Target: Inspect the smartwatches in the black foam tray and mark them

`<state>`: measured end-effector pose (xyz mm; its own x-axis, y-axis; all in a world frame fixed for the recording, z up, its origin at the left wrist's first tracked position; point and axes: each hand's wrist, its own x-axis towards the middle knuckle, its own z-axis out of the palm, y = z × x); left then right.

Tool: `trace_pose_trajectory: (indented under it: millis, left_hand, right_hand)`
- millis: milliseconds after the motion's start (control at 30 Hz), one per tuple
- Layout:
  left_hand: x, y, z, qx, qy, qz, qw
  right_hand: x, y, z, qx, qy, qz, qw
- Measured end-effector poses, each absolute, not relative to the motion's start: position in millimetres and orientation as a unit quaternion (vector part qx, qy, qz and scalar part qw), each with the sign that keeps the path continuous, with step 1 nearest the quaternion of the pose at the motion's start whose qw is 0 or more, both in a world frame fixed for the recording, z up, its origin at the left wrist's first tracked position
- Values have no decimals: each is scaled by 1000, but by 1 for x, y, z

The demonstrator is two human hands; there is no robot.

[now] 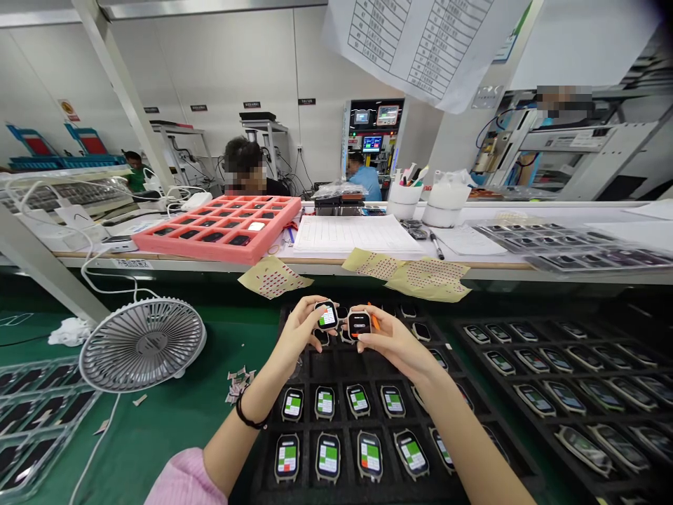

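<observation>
Above a black foam tray (329, 366), my left hand (301, 331) grips a strapless smartwatch (327, 317) by its edges; the lit screen is white and green with some red. Close beside it, my right hand (389, 338) holds a second smartwatch (359, 325) with a mostly dark screen and a small grey button. An orange stick-like thing (374, 318) shows behind that watch, between the fingers of the right hand; its full shape is hidden. Rows of similar watches (358, 400) lie in the tray below, several with green and white screens. My right forearm covers some of them.
A second black tray of watches (562, 400) lies on the right. Left are a grey fan (144, 344), paper scraps (240, 384) and a clear tray (42, 410). A pink foam tray (221, 223), printed sheet (357, 233) and yellow sticker sheets (428, 278) occupy the shelf. People sit beyond.
</observation>
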<state>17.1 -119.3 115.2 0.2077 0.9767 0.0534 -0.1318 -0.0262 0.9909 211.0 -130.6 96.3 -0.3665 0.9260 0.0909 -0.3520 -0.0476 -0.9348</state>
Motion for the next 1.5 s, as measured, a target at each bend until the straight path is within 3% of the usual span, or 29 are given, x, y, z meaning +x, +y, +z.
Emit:
trace_pose_trajectory:
  millis: [667,1500]
  left_hand:
    - [18,-117,109,558,408,491,530]
    - [18,-118,110,532,398,502,554]
  right_hand:
    - [209,-132,100,-292,-485,665,488]
    - [212,-138,110,-268,-506,667,476]
